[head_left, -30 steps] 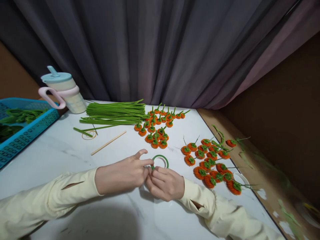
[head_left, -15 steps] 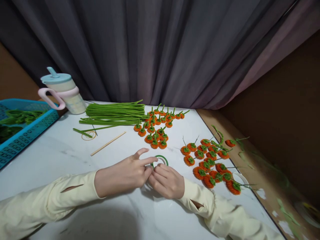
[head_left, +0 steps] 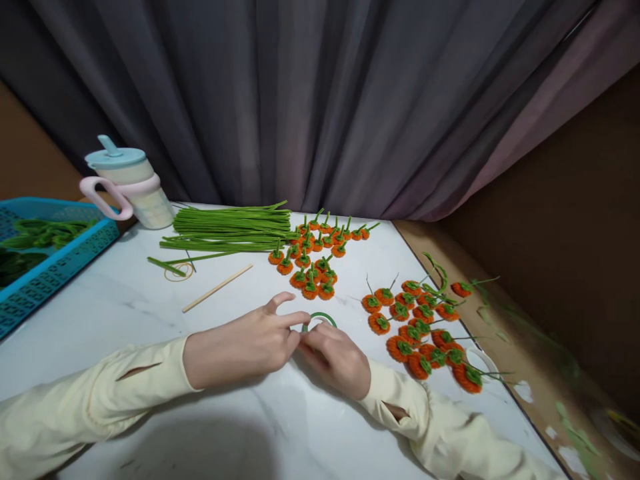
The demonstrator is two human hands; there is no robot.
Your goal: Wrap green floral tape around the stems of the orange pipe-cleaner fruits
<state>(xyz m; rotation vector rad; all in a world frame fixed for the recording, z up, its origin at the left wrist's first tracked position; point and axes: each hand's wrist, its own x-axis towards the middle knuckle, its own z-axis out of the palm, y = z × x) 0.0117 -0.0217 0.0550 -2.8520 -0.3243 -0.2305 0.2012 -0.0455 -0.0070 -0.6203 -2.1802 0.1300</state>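
My left hand (head_left: 250,344) and my right hand (head_left: 339,359) meet at their fingertips over the white table. Each is closed in a pinch, and whatever sits between the fingers is hidden. The left index finger points toward the right hand. Just behind the fingertips lies a roll of green tape (head_left: 328,317), partly covered by the hands. Beyond it stand small orange pumpkins of fuzzy chenille (head_left: 310,289) with upright green stems. More orange pumpkins (head_left: 379,324), with green tops and thin wire ends, lie to the right of my right hand.
Green chenille stems (head_left: 230,227) are piled at the back. A wooden stick (head_left: 218,288) and a rubber band (head_left: 179,271) lie at left. Behind them stands a tumbler (head_left: 145,193); a blue basket (head_left: 60,267) holds green pieces. A white ring (head_left: 483,363) and scraps lie at right.
The right hand's fingers have shifted and straightened a little at the meeting point. My left hand has drawn slightly to the left. The things on the table keep their places.
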